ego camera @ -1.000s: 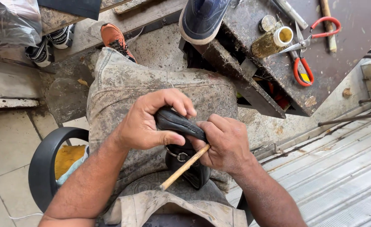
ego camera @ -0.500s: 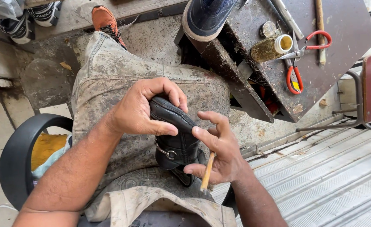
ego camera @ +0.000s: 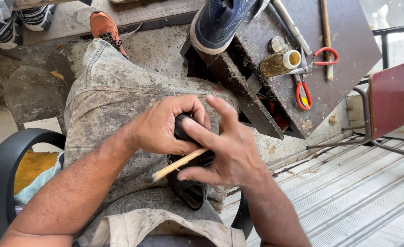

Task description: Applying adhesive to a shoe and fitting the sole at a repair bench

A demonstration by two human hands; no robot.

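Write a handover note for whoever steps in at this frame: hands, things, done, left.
Left hand: grip closed around the black shoe held on the lap.
Right hand: fingers spread over the shoe, thin wooden stick held under them, touching the shoe.
Nearby: glue jar and red-handled scissors on the brown board ahead.
Done: cannot tell; the worked spot is hidden.
Left: likely the stick work on the shoe.

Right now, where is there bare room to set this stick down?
Bare board lies right of the red-handled scissors, toward the red chair. It is crowded around the glue jar. The lap is taken by both hands and the black shoe.
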